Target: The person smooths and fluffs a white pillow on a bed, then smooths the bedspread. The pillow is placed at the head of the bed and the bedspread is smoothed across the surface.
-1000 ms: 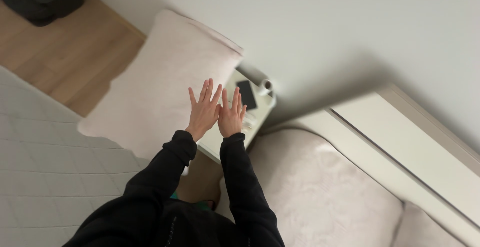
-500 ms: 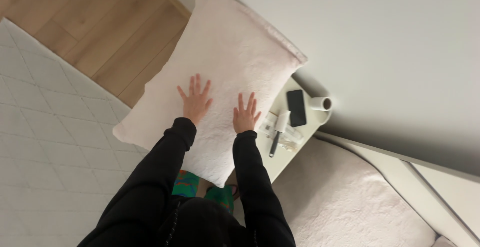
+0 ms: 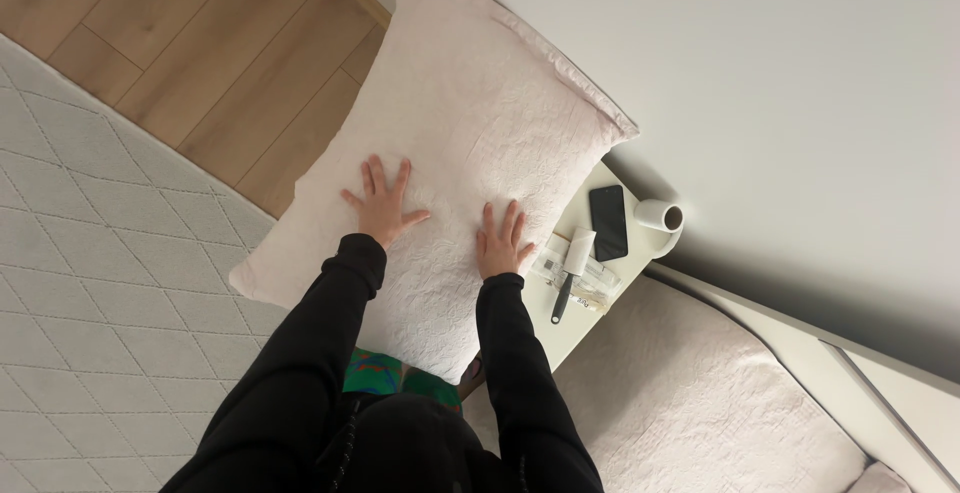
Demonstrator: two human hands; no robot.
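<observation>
Both hands, left (image 3: 381,206) and right (image 3: 502,243), press flat (fingers spread, no grip) on the pale pillow (image 3: 450,143).

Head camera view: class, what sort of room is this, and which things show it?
Most likely a bedroom: both hands press a large pale pillow, a bed with matching quilted cover lies alongside, and a small white bedside table stands between.

The hands, left (image 3: 380,205) and right (image 3: 500,242), have spread apart (earlier side by side) and now press flat on the pillow (image 3: 455,143).
</observation>
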